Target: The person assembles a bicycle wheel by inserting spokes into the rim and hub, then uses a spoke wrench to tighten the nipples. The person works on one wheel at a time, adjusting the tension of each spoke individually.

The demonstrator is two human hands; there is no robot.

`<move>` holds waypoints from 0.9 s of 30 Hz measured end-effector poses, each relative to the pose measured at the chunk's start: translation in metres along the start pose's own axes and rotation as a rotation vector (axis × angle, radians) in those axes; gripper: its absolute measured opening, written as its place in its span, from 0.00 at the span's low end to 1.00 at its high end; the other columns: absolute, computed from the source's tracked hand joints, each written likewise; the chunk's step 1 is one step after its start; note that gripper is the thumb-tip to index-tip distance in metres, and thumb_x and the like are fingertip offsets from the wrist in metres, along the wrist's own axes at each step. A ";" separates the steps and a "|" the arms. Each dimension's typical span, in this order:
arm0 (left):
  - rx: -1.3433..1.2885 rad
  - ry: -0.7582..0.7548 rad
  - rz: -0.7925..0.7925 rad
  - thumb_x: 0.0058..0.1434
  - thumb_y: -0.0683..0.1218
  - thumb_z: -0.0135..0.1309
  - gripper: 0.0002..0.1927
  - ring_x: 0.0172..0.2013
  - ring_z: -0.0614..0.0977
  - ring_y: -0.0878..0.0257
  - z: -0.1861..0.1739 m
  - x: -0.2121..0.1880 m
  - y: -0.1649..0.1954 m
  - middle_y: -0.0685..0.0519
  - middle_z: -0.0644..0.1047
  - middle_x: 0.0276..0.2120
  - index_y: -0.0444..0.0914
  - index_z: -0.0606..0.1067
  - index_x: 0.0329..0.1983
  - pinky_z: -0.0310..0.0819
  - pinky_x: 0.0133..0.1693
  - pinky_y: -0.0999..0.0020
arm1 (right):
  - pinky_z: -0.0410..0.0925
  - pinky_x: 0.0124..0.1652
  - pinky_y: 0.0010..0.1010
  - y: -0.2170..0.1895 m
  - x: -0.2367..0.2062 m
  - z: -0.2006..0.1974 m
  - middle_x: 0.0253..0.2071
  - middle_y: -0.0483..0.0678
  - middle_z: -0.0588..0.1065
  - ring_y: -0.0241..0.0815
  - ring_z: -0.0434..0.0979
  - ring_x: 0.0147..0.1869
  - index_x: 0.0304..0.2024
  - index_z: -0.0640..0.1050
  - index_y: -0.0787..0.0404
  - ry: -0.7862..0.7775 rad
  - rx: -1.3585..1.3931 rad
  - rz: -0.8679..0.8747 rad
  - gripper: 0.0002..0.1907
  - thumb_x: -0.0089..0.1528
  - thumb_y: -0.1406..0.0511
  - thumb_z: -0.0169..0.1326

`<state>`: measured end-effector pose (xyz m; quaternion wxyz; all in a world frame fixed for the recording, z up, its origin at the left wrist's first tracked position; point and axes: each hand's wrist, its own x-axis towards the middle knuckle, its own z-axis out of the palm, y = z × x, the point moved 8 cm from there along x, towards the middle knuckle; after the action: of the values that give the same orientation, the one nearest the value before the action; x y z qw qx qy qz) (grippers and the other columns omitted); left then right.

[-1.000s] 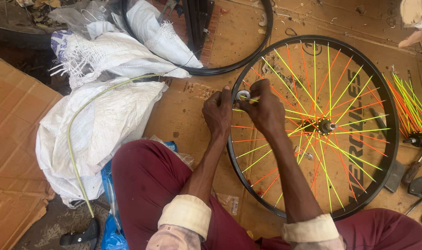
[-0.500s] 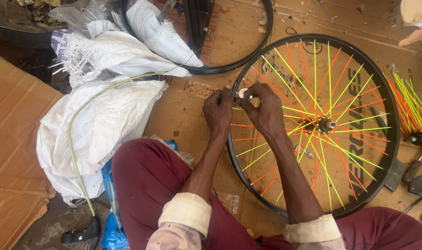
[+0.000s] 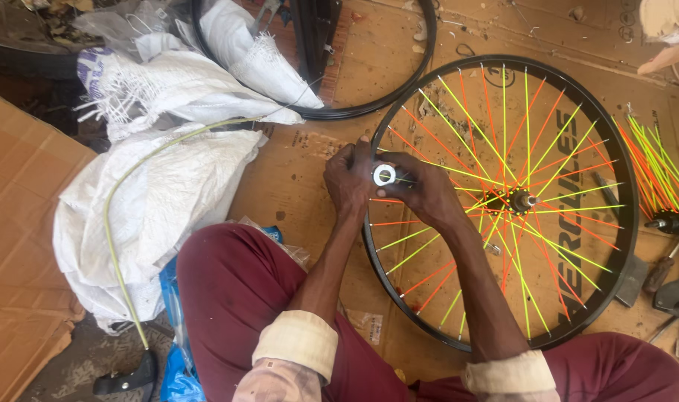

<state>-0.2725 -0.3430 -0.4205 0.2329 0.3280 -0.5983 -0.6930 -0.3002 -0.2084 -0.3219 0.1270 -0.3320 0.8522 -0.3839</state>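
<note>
A black bicycle wheel rim (image 3: 628,223) laced with orange and yellow spokes lies flat on cardboard in front of me, its hub (image 3: 519,199) in the middle. My left hand (image 3: 348,181) grips the rim's left edge. My right hand (image 3: 421,190) is closed on a small round silver spoke tool (image 3: 385,175) held at the rim, between both hands. Both forearms reach out from rolled cuffs over my maroon trousers.
A second bare black rim (image 3: 399,93) lies at the top. White woven sacks (image 3: 161,193) and a yellow-green cable (image 3: 112,246) lie to the left. Loose orange and yellow spokes (image 3: 655,167) and hand tools (image 3: 670,275) lie at the right edge.
The small silver tool has turned in my right hand so its round face shows. Both hands have stayed at the same spot on the rim's left edge.
</note>
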 end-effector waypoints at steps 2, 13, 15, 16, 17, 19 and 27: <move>-0.007 -0.007 -0.010 0.65 0.57 0.54 0.27 0.21 0.67 0.67 0.001 0.001 -0.001 0.54 0.69 0.15 0.33 0.71 0.18 0.63 0.27 0.63 | 0.73 0.42 0.38 0.015 0.006 0.006 0.41 0.54 0.83 0.50 0.85 0.43 0.50 0.82 0.56 -0.026 -0.299 0.226 0.20 0.57 0.57 0.65; -0.060 -0.025 0.012 0.66 0.56 0.53 0.27 0.21 0.69 0.67 0.000 -0.004 0.003 0.52 0.72 0.16 0.33 0.71 0.18 0.64 0.27 0.64 | 0.75 0.50 0.36 0.012 -0.011 -0.001 0.47 0.50 0.81 0.43 0.83 0.51 0.47 0.75 0.62 0.118 0.258 -0.075 0.16 0.61 0.61 0.62; -0.035 -0.009 -0.008 0.65 0.57 0.54 0.28 0.20 0.70 0.67 -0.001 -0.003 0.002 0.52 0.73 0.15 0.32 0.70 0.17 0.65 0.27 0.64 | 0.75 0.47 0.37 0.022 -0.004 0.010 0.44 0.50 0.81 0.44 0.83 0.48 0.48 0.76 0.59 0.078 0.032 0.110 0.15 0.62 0.61 0.62; -0.036 -0.009 0.003 0.65 0.57 0.54 0.28 0.20 0.70 0.67 -0.001 -0.002 0.004 0.52 0.73 0.15 0.32 0.71 0.17 0.65 0.27 0.64 | 0.74 0.48 0.40 0.031 -0.002 0.016 0.43 0.51 0.81 0.46 0.82 0.47 0.50 0.78 0.56 0.025 -0.214 0.251 0.13 0.64 0.60 0.62; -0.036 -0.012 0.013 0.66 0.57 0.54 0.28 0.21 0.70 0.67 -0.001 -0.002 0.004 0.52 0.74 0.16 0.32 0.71 0.17 0.65 0.27 0.64 | 0.72 0.48 0.43 0.041 -0.003 0.016 0.41 0.52 0.82 0.49 0.81 0.46 0.51 0.81 0.54 -0.029 -0.461 0.395 0.12 0.67 0.60 0.61; -0.040 -0.026 0.010 0.65 0.57 0.53 0.28 0.21 0.71 0.67 0.000 -0.002 0.004 0.53 0.75 0.16 0.32 0.72 0.18 0.66 0.27 0.64 | 0.72 0.46 0.43 0.035 -0.001 0.016 0.42 0.52 0.82 0.50 0.81 0.45 0.50 0.81 0.54 -0.023 -0.433 0.319 0.11 0.65 0.61 0.62; -0.069 -0.039 0.009 0.64 0.58 0.52 0.26 0.21 0.75 0.68 -0.001 -0.002 0.005 0.55 0.77 0.17 0.33 0.75 0.20 0.70 0.28 0.64 | 0.73 0.47 0.41 0.004 -0.005 0.005 0.44 0.52 0.80 0.51 0.81 0.48 0.50 0.75 0.57 0.091 0.071 -0.031 0.16 0.63 0.60 0.63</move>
<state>-0.2709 -0.3429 -0.4156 0.2355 0.3034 -0.5799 -0.7185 -0.2962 -0.2058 -0.3286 0.0941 -0.3227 0.8376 -0.4307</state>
